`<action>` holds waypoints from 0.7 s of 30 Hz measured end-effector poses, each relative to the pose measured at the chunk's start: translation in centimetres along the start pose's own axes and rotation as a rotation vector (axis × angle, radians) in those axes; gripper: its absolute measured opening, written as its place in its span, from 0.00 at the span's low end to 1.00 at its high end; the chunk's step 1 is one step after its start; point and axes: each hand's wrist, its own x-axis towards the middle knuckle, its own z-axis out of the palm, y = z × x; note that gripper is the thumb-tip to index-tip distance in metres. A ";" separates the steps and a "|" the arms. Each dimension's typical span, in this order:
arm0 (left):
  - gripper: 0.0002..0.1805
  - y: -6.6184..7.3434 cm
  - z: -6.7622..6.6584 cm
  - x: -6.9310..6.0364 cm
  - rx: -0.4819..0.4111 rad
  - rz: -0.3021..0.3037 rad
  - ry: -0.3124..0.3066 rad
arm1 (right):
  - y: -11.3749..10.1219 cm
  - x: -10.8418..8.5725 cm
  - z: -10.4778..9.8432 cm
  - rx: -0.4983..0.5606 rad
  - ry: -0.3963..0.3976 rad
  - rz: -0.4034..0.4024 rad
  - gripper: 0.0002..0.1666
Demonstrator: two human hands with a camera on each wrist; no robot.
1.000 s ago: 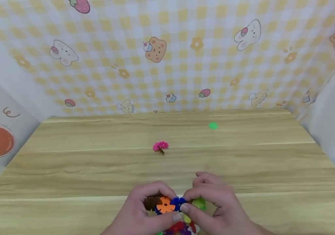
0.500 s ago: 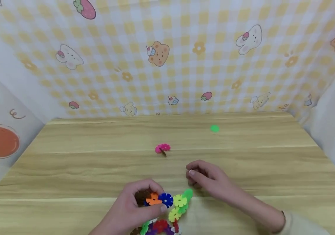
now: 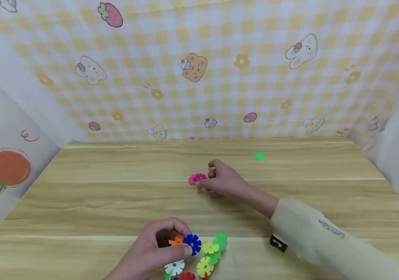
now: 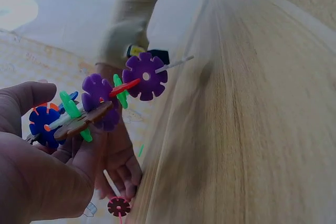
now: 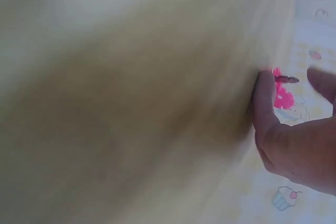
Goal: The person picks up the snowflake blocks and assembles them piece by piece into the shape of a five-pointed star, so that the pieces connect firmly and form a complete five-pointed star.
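My left hand grips a linked assembly of notched flower-shaped plastic discs, thumb and fingers on its blue disc. Yellow discs and a green disc trail along its right side. Purple discs of this assembly show in the left wrist view. Farther back, my right hand is at a small cluster of pink discs with a brown disc joined on. In the right wrist view its thumb and finger stand apart, one fingertip beside the pink. Whether it touches them is hard to tell.
A lone green disc lies flat near the back of the wooden table. Behind the table hangs a checked cloth printed with cartoon figures. A pale wall covering rises at the left.
My right hand let go of the disc assembly and moved forward and left to the pink cluster. The left hand kept its hold, and the assembly moved slightly left. The head view tilted a little.
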 end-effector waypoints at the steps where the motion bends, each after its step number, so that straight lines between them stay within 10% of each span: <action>1: 0.12 0.0 0.0 0.0 0.003 -0.002 0.000 | -0.3 0.4 0.1 -0.017 -0.003 0.004 0.48; 10: 0.14 0.4 0.6 0.3 0.038 -0.060 0.033 | -0.7 1.6 -0.4 0.000 -0.079 -0.003 0.15; 21: 0.13 1.6 1.9 1.4 0.050 -0.008 0.020 | 1.6 -2.4 -5.0 0.318 -0.120 0.044 0.17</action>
